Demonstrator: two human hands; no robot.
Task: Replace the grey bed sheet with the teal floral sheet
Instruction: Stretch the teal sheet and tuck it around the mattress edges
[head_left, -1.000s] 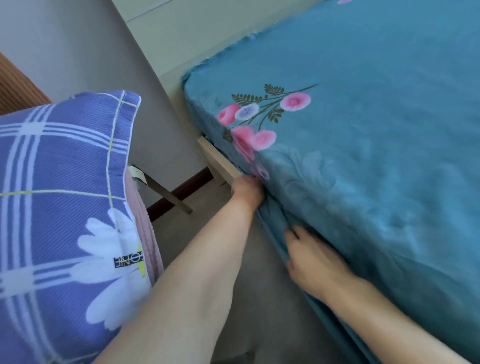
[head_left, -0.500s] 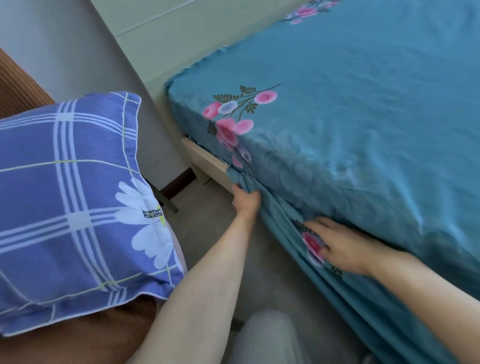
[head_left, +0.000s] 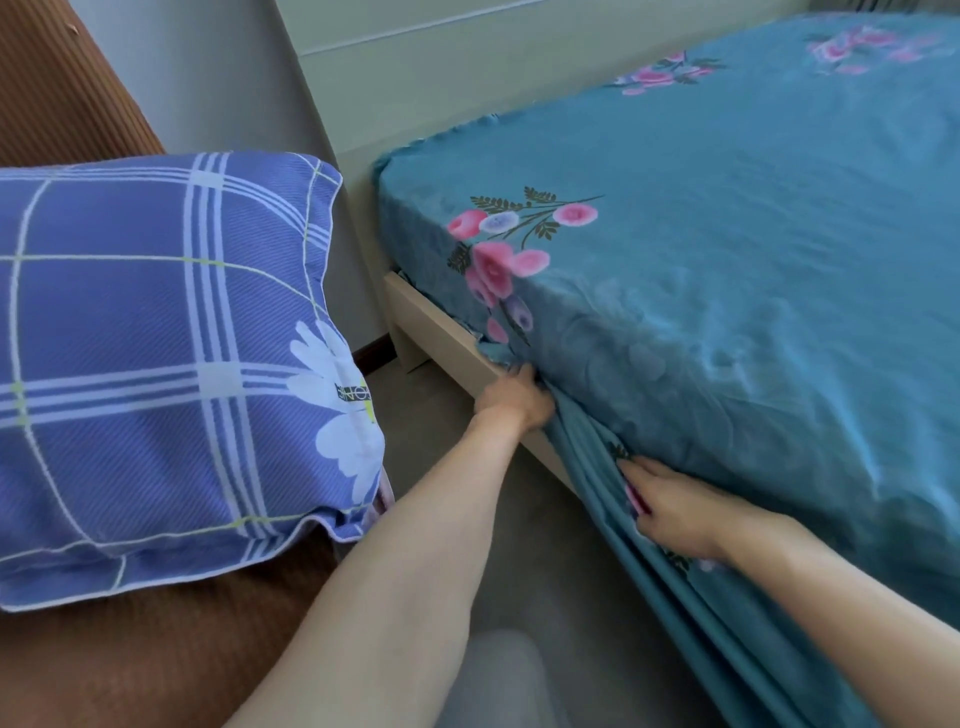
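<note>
One teal floral cotton sheet covers the mattress, its side hanging in folds over the pale wooden bed rail. Left hand grips the bunched edge; right hand presses flat, fingers straight.

Looks like a home bedroom. There's a bed with a headboard, plus a checked pillow.
</note>
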